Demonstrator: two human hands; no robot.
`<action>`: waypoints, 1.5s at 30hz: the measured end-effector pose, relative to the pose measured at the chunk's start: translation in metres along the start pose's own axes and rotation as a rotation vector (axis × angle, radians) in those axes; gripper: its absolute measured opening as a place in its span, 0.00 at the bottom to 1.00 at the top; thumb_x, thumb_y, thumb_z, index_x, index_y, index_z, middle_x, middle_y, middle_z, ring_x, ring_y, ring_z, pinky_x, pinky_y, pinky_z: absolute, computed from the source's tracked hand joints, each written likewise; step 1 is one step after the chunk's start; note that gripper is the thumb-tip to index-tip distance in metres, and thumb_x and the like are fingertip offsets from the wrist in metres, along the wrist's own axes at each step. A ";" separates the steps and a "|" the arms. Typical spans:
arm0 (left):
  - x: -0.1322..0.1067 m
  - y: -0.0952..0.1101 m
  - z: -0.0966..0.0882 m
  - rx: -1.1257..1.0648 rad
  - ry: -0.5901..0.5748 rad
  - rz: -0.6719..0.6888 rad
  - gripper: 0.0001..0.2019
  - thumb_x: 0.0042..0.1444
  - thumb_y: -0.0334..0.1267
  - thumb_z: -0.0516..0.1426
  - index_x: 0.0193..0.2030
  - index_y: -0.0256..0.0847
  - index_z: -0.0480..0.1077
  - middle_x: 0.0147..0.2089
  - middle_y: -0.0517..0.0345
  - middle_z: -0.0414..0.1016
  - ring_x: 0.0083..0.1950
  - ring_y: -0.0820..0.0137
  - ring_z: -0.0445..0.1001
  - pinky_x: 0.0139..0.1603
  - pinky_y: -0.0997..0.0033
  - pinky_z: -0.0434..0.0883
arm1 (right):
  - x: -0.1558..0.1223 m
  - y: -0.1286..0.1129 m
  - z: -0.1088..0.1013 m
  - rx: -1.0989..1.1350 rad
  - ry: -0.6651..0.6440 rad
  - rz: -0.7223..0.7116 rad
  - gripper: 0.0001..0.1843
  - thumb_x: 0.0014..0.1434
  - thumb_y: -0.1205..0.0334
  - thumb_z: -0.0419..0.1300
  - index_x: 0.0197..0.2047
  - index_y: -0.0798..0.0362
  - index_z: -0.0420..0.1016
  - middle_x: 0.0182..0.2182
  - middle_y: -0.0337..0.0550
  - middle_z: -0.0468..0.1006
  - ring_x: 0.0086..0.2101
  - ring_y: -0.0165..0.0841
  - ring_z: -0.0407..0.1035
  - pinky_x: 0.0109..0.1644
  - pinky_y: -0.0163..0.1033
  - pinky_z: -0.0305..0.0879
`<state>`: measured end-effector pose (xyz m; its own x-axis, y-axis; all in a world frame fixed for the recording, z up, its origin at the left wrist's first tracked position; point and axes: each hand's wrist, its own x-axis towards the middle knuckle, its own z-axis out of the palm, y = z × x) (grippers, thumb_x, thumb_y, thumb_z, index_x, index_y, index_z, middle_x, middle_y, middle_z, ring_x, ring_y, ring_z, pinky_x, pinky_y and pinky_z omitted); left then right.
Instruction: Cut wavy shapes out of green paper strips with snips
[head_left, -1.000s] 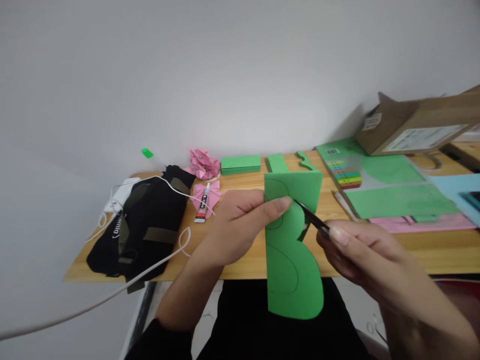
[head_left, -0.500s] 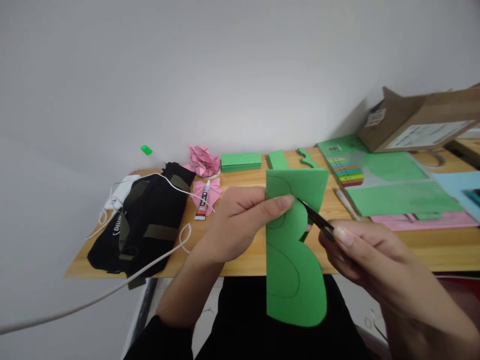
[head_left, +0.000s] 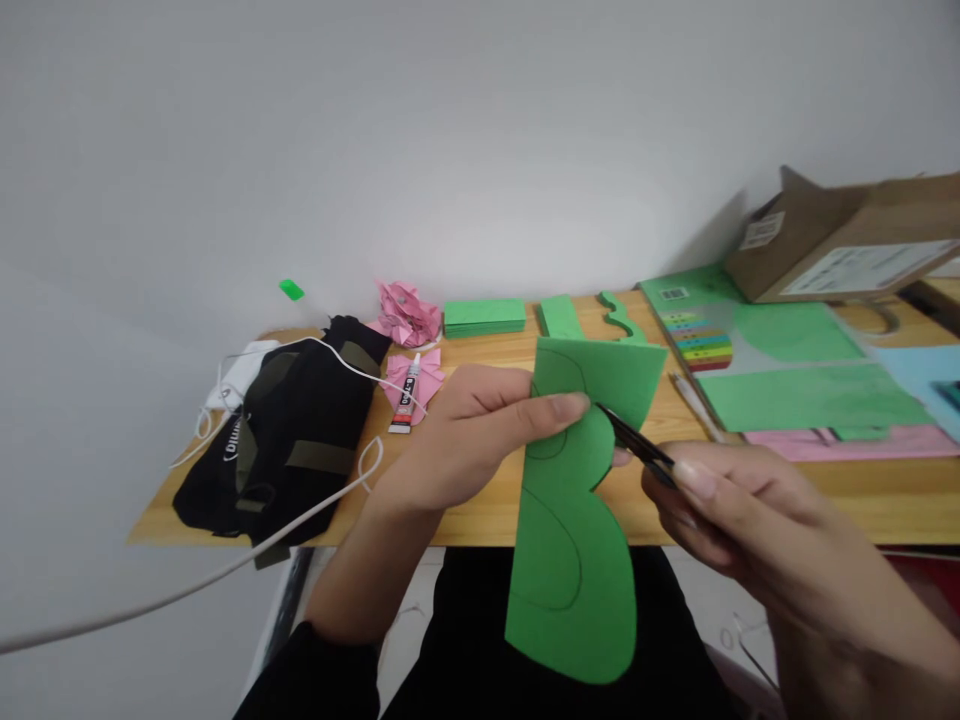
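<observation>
My left hand (head_left: 487,420) pinches a folded sheet of green paper (head_left: 574,560) near its upper part, thumb on the front face. Pencil curves are drawn along the paper's left side, and its right edge is cut into rounded lobes. In my right hand (head_left: 735,510) is a pair of dark scissors (head_left: 637,440), gripped at the handles, which the fingers mostly hide. The blades point up and left and meet the paper just right of my left thumb, at the start of the uncut upper part.
A black bag (head_left: 292,450) and a white cable (head_left: 225,575) lie at left. Near the wall are crumpled pink paper (head_left: 409,315), a glue tube (head_left: 405,395), a green paper stack (head_left: 484,318) and wavy green cutouts (head_left: 616,315). A cardboard box (head_left: 847,235) and a pen (head_left: 696,405) are at right.
The green paper has tilted, its lower end swinging left toward me. The scissors stay at nearly the same spot by my left thumb, and both hands keep their grip.
</observation>
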<state>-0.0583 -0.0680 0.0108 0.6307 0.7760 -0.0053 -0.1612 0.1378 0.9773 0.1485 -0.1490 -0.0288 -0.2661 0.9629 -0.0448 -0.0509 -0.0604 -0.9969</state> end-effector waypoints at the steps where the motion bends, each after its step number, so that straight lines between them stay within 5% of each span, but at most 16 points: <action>1: 0.000 0.000 -0.001 0.007 -0.026 0.002 0.11 0.60 0.41 0.61 0.31 0.39 0.82 0.33 0.53 0.83 0.37 0.65 0.81 0.40 0.66 0.79 | 0.000 0.000 0.000 -0.001 -0.009 0.003 0.30 0.68 0.42 0.54 0.20 0.51 0.57 0.15 0.31 0.54 0.17 0.25 0.44 0.18 0.35 0.40; 12: 0.004 -0.003 -0.003 0.204 0.039 -0.009 0.17 0.55 0.47 0.64 0.22 0.38 0.74 0.25 0.56 0.75 0.30 0.69 0.76 0.33 0.70 0.74 | 0.002 -0.006 0.002 0.077 -0.056 0.084 0.30 0.66 0.37 0.54 0.22 0.50 0.58 0.14 0.30 0.52 0.17 0.24 0.43 0.18 0.35 0.38; 22: 0.009 0.001 0.004 0.151 -0.050 0.043 0.11 0.58 0.36 0.62 0.25 0.37 0.77 0.24 0.60 0.75 0.26 0.75 0.72 0.30 0.76 0.72 | 0.005 -0.010 0.006 0.152 -0.024 0.177 0.31 0.60 0.33 0.57 0.21 0.50 0.61 0.13 0.31 0.53 0.16 0.24 0.43 0.17 0.35 0.35; 45: 0.006 0.001 0.006 0.235 -0.082 0.102 0.13 0.61 0.33 0.59 0.25 0.36 0.73 0.23 0.63 0.70 0.25 0.79 0.66 0.26 0.82 0.66 | 0.007 -0.004 0.005 0.129 -0.037 0.077 0.31 0.68 0.41 0.53 0.19 0.51 0.58 0.14 0.31 0.54 0.17 0.24 0.44 0.19 0.36 0.41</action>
<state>-0.0495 -0.0668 0.0127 0.6812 0.7248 0.1032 -0.0519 -0.0928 0.9943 0.1418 -0.1433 -0.0250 -0.3094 0.9438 -0.1160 -0.1517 -0.1694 -0.9738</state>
